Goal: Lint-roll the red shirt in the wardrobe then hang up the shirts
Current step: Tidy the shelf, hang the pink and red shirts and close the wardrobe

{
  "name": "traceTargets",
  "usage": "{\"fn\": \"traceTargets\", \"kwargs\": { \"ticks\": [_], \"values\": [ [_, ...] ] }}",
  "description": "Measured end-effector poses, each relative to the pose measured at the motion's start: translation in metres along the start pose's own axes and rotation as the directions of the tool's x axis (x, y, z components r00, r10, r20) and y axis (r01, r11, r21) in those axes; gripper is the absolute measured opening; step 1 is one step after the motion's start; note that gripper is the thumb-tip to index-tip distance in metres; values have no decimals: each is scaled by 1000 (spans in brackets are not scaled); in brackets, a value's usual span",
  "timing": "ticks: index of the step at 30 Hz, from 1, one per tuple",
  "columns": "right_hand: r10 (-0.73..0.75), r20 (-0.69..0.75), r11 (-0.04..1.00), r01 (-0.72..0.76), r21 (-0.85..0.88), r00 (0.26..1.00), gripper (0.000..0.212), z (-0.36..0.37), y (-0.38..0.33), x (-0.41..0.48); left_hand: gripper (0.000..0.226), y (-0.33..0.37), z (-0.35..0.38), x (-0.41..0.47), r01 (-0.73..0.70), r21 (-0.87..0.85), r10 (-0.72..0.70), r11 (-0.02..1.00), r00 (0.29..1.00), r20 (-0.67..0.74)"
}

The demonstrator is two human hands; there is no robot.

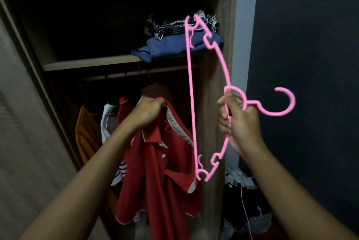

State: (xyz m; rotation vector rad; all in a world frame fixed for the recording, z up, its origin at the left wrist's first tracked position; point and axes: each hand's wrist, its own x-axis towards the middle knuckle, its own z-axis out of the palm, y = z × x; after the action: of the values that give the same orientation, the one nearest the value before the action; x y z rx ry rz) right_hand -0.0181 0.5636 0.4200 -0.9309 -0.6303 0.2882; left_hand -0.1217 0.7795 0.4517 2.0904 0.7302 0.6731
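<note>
Hands are both occupied. The left hand [149,112] is clenched on the collar of the red shirt [161,171], fingers curled into the fabric. The right hand [239,121] grasps a pink hanger [252,102] at its neck, with the hook pointing right and the shoulder bar standing nearly vertical, just beside the shirt.

The red shirt hangs from the left hand in front of the open wardrobe [211,84]. It is a polo with white buttons and pale trim at the collar, and its body droops in loose folds.

Behind it, an orange garment [85,129] and a white garment [106,115] hang from the rail [120,75]. The shelf [93,63] above carries a folded blue garment [174,45] with a patterned cloth [174,24] on top. A dark wall [310,45] stands to the right, with a heap of clothes [239,181] low down beside the wardrobe.
</note>
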Motion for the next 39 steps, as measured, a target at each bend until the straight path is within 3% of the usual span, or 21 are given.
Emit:
{"fn": "traceTargets", "kwargs": {
  "ticks": [2, 4, 8, 10, 12, 14, 17, 20, 24, 27, 31, 34, 36, 39],
  "values": [
    [-37, 69, 988, 26, 151, 997, 33, 6, -25, -1, 45, 17, 3, -7, -24, 51, 23, 998, 1000, 17],
    [-85, 104, 979, 64, 195, 991, 34, 13, -40, -2, 40, 36, 8, -15, -52, 78, 48, 996, 998, 48],
    [-218, 56, 976, 219, -14, 974, 30, 19, -46, -5, 48, 75, 14, -32, -118, 125, 102, 985, 987, 121],
    [-336, 83, 933, 344, -109, 938, 24, 12, -45, -4, 39, 84, 10, -41, -135, 19, 130, 991, 981, 143],
    [-421, 257, 864, 471, -178, 870, 18, -3, -39, -2, 24, 86, 6, -52, -146, -138, 170, 980, 969, 181],
    [-431, 452, 760, 584, -285, 781, 9, -22, -28, 4, 26, 79, 0, -58, -134, -215, 177, 967, 964, 200],
    [-353, 599, 645, 651, -401, 719, 11, -53, -18, 19, 28, 63, -21, -67, -176, -173, 215, 969, 948, 237],
    [-199, 700, 532, 676, -511, 686, 20, -76, -29, 32, 26, 54, -46, -77, -334, 79, 296, 939, 904, 308],
    [40, 703, 405, 632, -661, 710, 29, -94, -47, 50, 34, 53, -47, -78, -365, 409, 217, 837, 906, 364],
    [197, 683, 319, 613, -723, 703, 31, -105, -56, 66, 20, 42, -47, -71, -252, 585, 109, 771, 957, 269],
    [374, 597, 248, 544, -801, 709, 42, -110, -61, 70, 14, 51, -49, -71, -86, 681, 82, 727, 996, 38],
    [333, 590, 281, 520, -807, 735, 36, -103, -63, 65, 29, 59, -35, -75, -31, 565, 35, 824, 999, 3],
    [337, 611, 367, 498, -786, 716, 32, -99, -71, 64, 32, 60, -19, -79, -1, 373, -11, 928, 999, 31],
    [306, 658, 534, 448, -717, 688, 19, -98, -87, 64, 33, 62, -1, -88, 8, 190, -18, 982, 998, 53]
  ]
}}
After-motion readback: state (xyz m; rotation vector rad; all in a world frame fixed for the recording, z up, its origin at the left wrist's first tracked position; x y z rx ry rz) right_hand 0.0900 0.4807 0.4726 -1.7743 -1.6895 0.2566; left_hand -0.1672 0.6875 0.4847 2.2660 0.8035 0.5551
